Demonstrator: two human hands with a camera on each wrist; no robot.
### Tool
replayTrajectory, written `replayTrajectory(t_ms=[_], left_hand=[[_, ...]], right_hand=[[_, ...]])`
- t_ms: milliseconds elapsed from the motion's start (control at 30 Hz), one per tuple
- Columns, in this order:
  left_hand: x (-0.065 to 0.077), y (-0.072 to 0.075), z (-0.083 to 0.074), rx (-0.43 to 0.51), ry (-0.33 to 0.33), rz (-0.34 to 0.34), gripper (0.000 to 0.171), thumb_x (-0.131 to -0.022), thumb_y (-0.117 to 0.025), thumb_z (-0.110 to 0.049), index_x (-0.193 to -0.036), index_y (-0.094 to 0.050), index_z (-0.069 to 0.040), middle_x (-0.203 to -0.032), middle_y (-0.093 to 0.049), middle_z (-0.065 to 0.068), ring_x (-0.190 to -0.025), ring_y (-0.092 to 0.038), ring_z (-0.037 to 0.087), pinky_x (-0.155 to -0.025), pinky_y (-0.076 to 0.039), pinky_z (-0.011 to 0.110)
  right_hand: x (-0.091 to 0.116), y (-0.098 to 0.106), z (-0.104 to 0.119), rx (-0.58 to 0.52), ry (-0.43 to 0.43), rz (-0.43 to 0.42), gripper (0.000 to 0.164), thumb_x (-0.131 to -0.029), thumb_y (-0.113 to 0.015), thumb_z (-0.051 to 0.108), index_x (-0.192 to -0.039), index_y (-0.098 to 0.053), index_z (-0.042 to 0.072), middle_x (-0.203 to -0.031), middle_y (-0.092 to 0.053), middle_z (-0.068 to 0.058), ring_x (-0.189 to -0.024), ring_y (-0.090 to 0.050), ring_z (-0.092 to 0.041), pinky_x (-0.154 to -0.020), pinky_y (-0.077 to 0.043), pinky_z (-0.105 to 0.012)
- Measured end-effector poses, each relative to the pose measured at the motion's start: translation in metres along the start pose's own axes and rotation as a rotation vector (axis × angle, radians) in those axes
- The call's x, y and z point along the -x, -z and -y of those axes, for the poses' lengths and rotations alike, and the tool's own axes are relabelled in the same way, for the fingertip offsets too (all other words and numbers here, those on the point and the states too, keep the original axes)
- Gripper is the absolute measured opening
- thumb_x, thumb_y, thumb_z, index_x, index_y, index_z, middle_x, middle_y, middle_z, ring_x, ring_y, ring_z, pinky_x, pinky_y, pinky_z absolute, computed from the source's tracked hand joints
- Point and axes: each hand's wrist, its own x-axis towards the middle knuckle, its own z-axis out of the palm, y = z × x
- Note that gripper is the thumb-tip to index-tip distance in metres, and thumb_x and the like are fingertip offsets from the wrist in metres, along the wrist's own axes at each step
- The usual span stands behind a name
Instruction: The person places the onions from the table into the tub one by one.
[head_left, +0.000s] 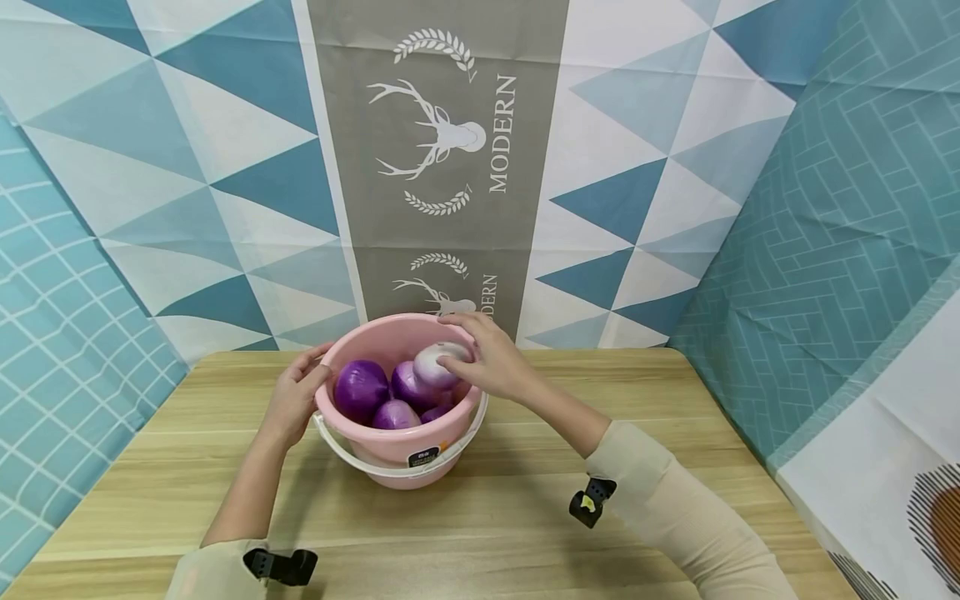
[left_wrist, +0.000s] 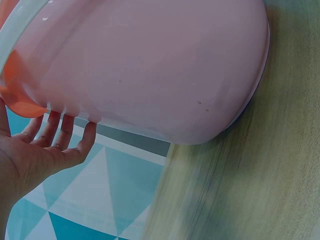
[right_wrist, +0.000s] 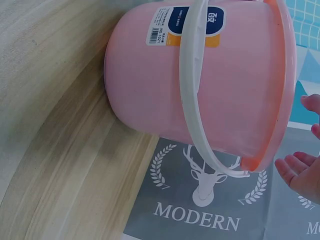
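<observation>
A pink bucket stands on the table with shiny purple onions inside. On top of them, at the right, lies a paler, whitish onion. My left hand holds the bucket's left side near the rim; the left wrist view shows bent fingers against the outer wall. My right hand is at the right side of the opening, its thumb over the pale onion and its other fingers stretched toward the far rim. In the right wrist view that hand is only partly seen, its fingers loosely extended.
The bucket's white handle hangs down in front, near a dark label. A wood-grain table bears the bucket. Patterned cloth hangs right behind it, and blue tiled sheets line the sides.
</observation>
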Motion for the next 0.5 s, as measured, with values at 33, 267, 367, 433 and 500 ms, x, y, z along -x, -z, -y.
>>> replayTrajectory(t_ms=[33,267,367,433,500], left_hand=[[0.000,0.000,0.000,0.003,0.000,-0.001,0.045,-0.094,-0.044,-0.009,-0.136,-0.036,0.003,-0.092,-0.056,-0.011,-0.077,-0.058,-0.001,-0.063,-0.053,0.016],[-0.002,0.001,0.001,-0.025,0.004,0.003,0.046,-0.094,-0.045,-0.011,-0.137,-0.036,0.002,-0.092,-0.056,-0.013,-0.078,-0.058,-0.001,-0.065,-0.053,0.017],[-0.001,0.003,0.002,-0.037,0.006,0.013,0.048,-0.095,-0.045,-0.012,-0.138,-0.033,0.004,-0.093,-0.057,-0.015,-0.080,-0.058,-0.002,-0.066,-0.054,0.017],[-0.001,0.005,0.002,-0.041,0.010,0.020,0.048,-0.095,-0.045,-0.013,-0.139,-0.032,0.004,-0.094,-0.057,-0.016,-0.081,-0.059,-0.002,-0.067,-0.054,0.017],[0.000,0.006,0.002,-0.050,0.012,0.028,0.048,-0.096,-0.046,-0.014,-0.139,-0.033,0.003,-0.095,-0.057,-0.016,-0.081,-0.059,-0.002,-0.067,-0.054,0.017]], right_hand=[[0.000,0.001,0.000,0.002,-0.002,-0.001,0.051,-0.083,-0.070,0.026,-0.129,-0.053,0.013,-0.131,-0.052,-0.006,-0.126,-0.046,-0.022,-0.105,-0.039,-0.042],[0.004,0.004,-0.007,-0.015,-0.015,-0.039,0.048,-0.084,-0.069,0.026,-0.127,-0.055,0.010,-0.130,-0.053,-0.007,-0.126,-0.046,-0.022,-0.104,-0.040,-0.043],[0.007,0.008,-0.011,-0.031,-0.026,-0.059,0.047,-0.084,-0.069,0.025,-0.126,-0.056,0.009,-0.129,-0.054,-0.007,-0.125,-0.046,-0.022,-0.104,-0.040,-0.043],[0.010,0.012,-0.015,-0.033,-0.036,-0.067,0.046,-0.084,-0.069,0.023,-0.126,-0.056,0.009,-0.129,-0.055,-0.008,-0.125,-0.047,-0.023,-0.100,-0.043,-0.043],[0.013,0.016,-0.020,-0.029,-0.047,-0.079,0.045,-0.085,-0.068,0.023,-0.126,-0.056,0.009,-0.129,-0.055,-0.008,-0.123,-0.048,-0.023,-0.096,-0.046,-0.043]])
